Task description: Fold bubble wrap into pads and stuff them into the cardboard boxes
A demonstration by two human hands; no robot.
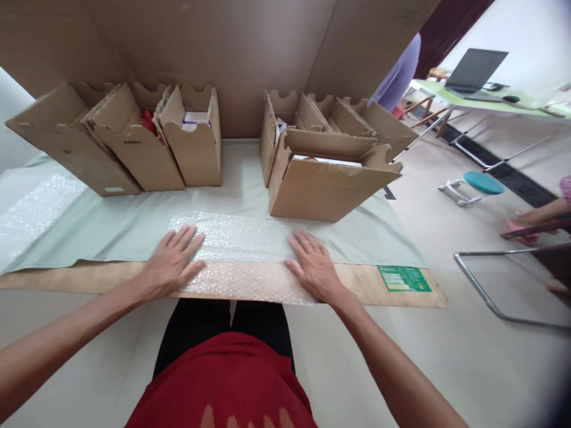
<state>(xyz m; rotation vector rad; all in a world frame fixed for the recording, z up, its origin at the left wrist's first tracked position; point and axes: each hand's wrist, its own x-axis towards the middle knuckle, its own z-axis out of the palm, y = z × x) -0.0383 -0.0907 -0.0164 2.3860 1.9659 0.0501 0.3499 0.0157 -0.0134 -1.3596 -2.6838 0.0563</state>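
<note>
Bubble wrap sheet (243, 241) lies flat at near edge of tabletop (66, 277), over pale green cover (111, 217). Left hand (172, 261) rests palm down on wrap's left end, fingers straight and slightly spread, gripping nothing. Right hand (314, 267) rests likewise on wrap's right end, fingers flat, gripping nothing. Behind wrap: three open cardboard boxes (134, 145) at left, large open carton (325, 187) at right. Green label (404, 278) on tabletop's right corner. Teal stool (484, 182) on floor beyond; laptop (475, 71) on far desk.
</note>
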